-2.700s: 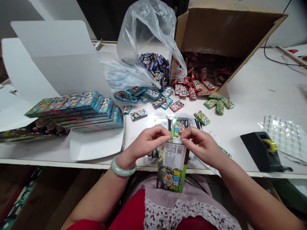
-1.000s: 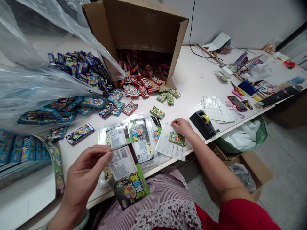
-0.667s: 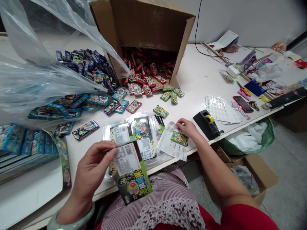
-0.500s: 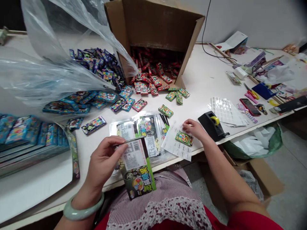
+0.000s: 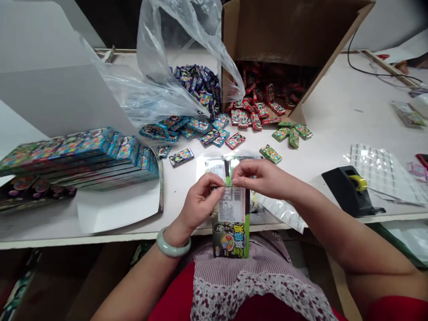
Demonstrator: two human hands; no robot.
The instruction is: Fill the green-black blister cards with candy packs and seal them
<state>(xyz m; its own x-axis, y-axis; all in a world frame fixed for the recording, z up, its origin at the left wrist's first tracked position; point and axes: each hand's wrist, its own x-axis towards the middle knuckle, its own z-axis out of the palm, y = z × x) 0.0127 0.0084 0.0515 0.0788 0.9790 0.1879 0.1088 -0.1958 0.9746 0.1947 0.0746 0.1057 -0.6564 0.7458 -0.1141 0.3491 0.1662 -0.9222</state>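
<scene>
Left hand (image 5: 199, 206), right hand (image 5: 264, 174) on printed packet (image 5: 230, 232)

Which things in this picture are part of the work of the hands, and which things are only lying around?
Part of the work:
left hand
right hand
printed packet, pinched at its top edge

Only lying around:
black tape dispenser
sheet of clear labels
cardboard box
clear plastic bag

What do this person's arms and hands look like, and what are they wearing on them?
The left hand and right hand are bare, with no gloves. A thick, smooth, pale green bangle, jade-like in look, circles the left wrist; no band shows on the right wrist. The forearms are bare, and a red sleeve shows at the upper right arm.
</scene>
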